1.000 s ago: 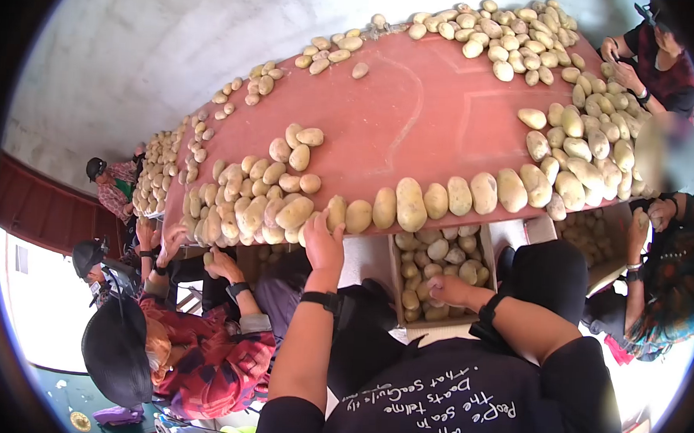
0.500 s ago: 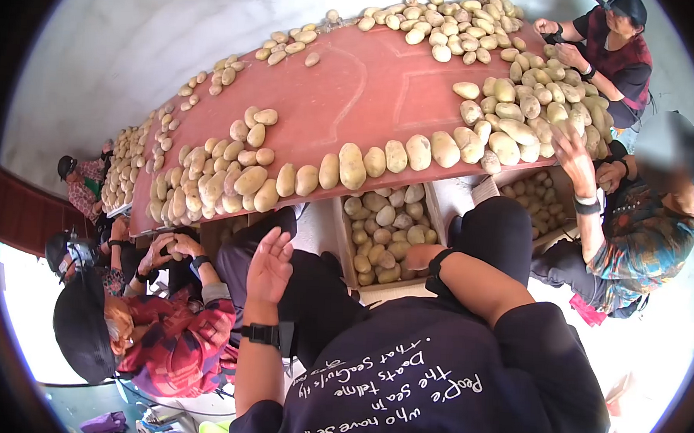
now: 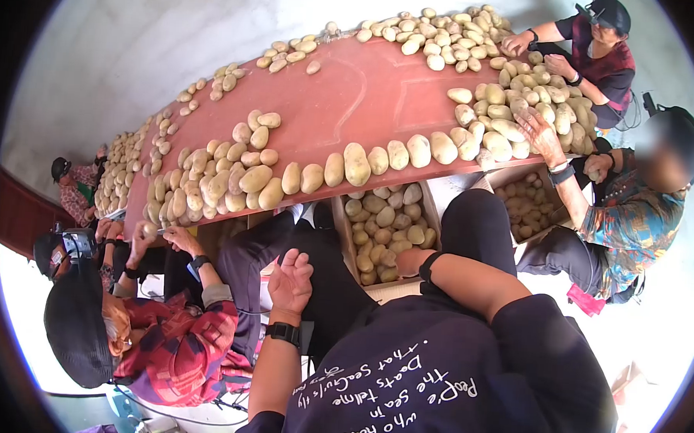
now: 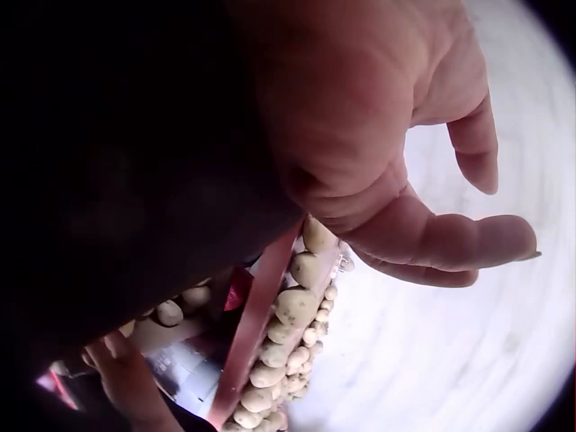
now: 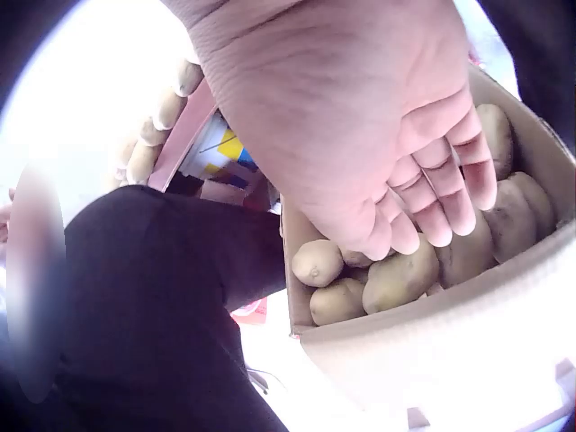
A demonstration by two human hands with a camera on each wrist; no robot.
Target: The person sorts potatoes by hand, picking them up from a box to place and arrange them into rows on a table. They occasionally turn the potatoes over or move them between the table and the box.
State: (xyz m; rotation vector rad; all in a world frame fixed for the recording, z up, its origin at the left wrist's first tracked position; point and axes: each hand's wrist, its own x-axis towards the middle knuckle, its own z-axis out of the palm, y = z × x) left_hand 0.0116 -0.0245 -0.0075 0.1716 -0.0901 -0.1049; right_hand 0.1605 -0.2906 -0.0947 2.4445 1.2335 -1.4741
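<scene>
- Potatoes (image 5: 400,283): in the carton (image 3: 346,243), at 12 o'clock from the wearer; others line the near edge of the desk (image 3: 321,99).
- Right grip (image 3: 413,262): fingers extended, empty, over the carton; contact cannot be confirmed.
- Left grip (image 3: 290,284): at 10 o'clock, fingers loosely bent, empty.
- Recommended: lower the right fingertips around one potato; lift vertically, clear of the walls. Avoid nudging the edge row.
- Shirt (image 3: 447,395) lettering: "tell me", "that SeaGulls fly"; no brand is legible.
</scene>
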